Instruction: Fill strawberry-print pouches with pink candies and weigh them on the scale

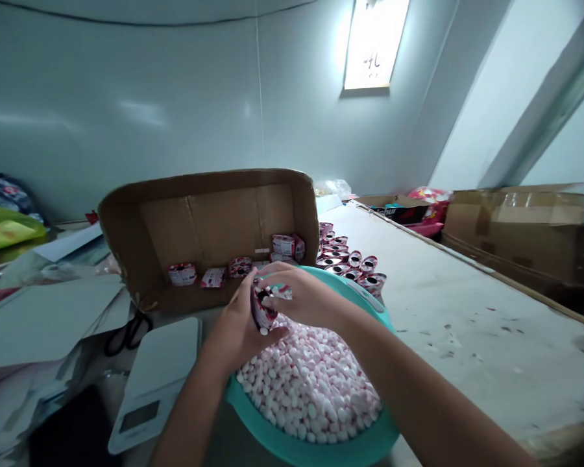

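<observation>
My left hand (238, 324) is closed round a small red-and-white packet (263, 310), holding it upright over a teal basin (321, 447). My right hand (304, 297) curls over the packet's top, fingers pinched at its opening. The basin is heaped with small pink and white candies (311, 383). Behind my hands an open cardboard box (204, 220) lies on its side with a few similar packets (238, 266) inside. Several open packets (350, 263) stand in rows to the box's right.
A white digital scale (158, 370) lies left of the basin, with black scissors (126, 334) beyond it. Papers and flat cards cover the left side. Cardboard boxes (516, 227) stand past the table's right edge. A pale wall rises behind.
</observation>
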Demonstrator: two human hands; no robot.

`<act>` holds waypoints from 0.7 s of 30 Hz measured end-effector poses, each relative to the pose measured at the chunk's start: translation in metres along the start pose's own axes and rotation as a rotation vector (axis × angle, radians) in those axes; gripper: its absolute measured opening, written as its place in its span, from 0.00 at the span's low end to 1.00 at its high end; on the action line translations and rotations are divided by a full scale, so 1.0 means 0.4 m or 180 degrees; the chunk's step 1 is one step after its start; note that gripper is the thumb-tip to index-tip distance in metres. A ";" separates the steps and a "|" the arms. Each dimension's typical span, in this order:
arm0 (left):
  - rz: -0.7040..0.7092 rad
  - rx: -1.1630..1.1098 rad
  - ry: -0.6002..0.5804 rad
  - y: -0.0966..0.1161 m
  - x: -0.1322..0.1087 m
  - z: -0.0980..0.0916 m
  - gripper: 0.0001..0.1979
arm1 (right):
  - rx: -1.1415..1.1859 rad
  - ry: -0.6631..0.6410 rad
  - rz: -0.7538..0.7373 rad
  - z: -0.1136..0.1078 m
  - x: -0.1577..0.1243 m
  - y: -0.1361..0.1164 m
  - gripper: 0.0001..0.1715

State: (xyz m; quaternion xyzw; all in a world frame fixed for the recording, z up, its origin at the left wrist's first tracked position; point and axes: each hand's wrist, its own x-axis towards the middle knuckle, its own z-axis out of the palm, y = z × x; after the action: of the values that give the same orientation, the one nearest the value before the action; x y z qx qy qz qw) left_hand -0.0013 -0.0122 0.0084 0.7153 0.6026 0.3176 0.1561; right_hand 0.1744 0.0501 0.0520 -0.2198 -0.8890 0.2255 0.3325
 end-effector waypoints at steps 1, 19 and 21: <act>0.0029 -0.0003 0.0006 -0.001 0.000 0.000 0.55 | -0.0013 0.0010 0.0016 -0.001 0.000 -0.002 0.13; -0.0071 -0.0230 0.0011 0.008 -0.002 -0.005 0.46 | 0.0527 0.0258 0.0690 0.017 0.002 -0.007 0.11; -0.0138 -0.0214 -0.0006 0.013 -0.003 -0.007 0.44 | 0.0557 0.0228 0.0637 0.019 0.001 -0.004 0.12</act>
State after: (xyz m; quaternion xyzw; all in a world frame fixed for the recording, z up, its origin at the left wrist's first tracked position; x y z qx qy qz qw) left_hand 0.0009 -0.0148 0.0132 0.6968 0.6068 0.3335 0.1875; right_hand 0.1685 0.0473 0.0480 -0.2855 -0.8271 0.3262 0.3577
